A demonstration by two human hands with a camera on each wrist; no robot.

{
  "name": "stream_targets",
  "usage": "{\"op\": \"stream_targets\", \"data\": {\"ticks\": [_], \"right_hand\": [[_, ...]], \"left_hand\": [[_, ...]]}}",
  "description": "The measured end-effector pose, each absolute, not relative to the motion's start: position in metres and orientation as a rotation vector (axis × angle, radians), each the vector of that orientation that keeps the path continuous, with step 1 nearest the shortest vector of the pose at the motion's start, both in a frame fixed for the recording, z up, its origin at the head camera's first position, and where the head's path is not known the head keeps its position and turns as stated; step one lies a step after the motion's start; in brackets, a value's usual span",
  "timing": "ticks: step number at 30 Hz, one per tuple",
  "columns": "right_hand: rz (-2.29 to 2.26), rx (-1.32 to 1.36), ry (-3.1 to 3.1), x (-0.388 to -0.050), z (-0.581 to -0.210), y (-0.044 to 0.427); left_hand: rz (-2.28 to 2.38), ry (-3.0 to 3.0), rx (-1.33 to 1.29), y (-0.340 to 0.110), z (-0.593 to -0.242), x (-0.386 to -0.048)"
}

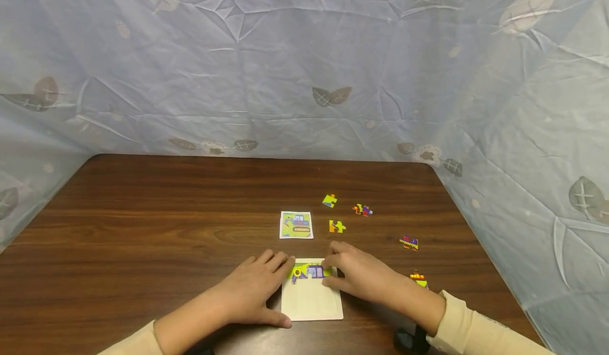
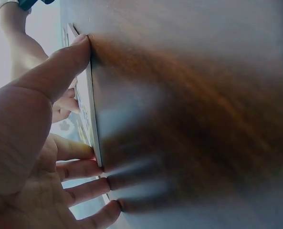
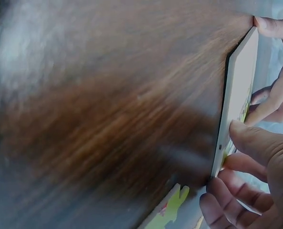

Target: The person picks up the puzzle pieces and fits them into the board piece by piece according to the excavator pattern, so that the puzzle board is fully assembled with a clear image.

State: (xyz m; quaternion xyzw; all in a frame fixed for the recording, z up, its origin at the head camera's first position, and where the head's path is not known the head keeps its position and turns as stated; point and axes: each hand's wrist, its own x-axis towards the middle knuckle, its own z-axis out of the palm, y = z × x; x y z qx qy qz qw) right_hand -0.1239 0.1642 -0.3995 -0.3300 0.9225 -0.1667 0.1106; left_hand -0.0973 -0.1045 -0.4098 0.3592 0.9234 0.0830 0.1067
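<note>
White, square board between hands: the spread left hand braces its edge; the bent-fingered right hand, hold unclear, seemingly seats adjacent green-and-purple jigsaw pieces; next calls for flush alignment.

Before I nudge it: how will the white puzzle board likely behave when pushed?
The puzzle board is probably stiff; its edges look straight. It seems unlikely to tip, being broad and low on the table. It may slide: the table looks smooth.

Both hands touch the thin pale board.
</note>
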Motion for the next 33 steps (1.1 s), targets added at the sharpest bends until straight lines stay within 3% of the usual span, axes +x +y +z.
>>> {"op": "stream_targets", "data": {"ticks": [9, 15, 22, 33], "right_hand": [[-0.514, -1.017, 2.622, -0.131, -0.397, 0.175], [-0.694, -1.071, 2.651, -0.158, -0.401, 0.197], [-0.668, -0.921, 2.866, -0.195, -0.408, 0.218], [-0.611, -0.938, 2.832, -0.214, -0.417, 0.209]], "left_hand": [[0.255, 2.715, 1.043, -0.103, -0.409, -0.097], [0.249, 2.728, 1.041, -0.103, -0.41, -0.097], [0.241, 2.729, 1.042, -0.103, -0.41, -0.097], [0.247, 2.715, 1.003, -0.102, -0.41, -0.097]]}}
